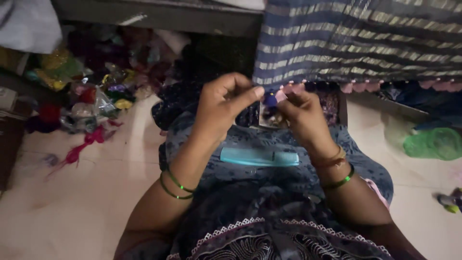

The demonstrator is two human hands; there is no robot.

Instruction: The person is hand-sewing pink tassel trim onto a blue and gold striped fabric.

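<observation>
- Pale tiled floor [86,202] is spreading out around a seated person; dim light, so small stuff is hard to read.
- L hand [224,108] is pinching w/ thumb and forefinger, grip clenched on the edge of the striped blue fabric [356,43] hanging down in front.
- R hand [301,115] is meeting it, fingers closed around a small purple tassel [270,100] right at the pink scalloped hem [365,86]. Can't tell if a needle or thread is in there, too small and dark.
- Teal comb [260,157] is lying across the lap, just below both wrists, untouched.
- Green bangles [175,187] are sitting on both forearms.
- Heap of coloured threads and packets [91,96] is lying on the floor to the left, well apart from the hands; green net bag [433,143] is lying to the right.
- Risks, imo: tassel is tiny and the pinch is fingertip-only, so it could be slipping out and dropping into the dark lap folds. Comb is looking likely to slide off if the knees shift. Poor light could be causing a crooked placement on the hem.
</observation>
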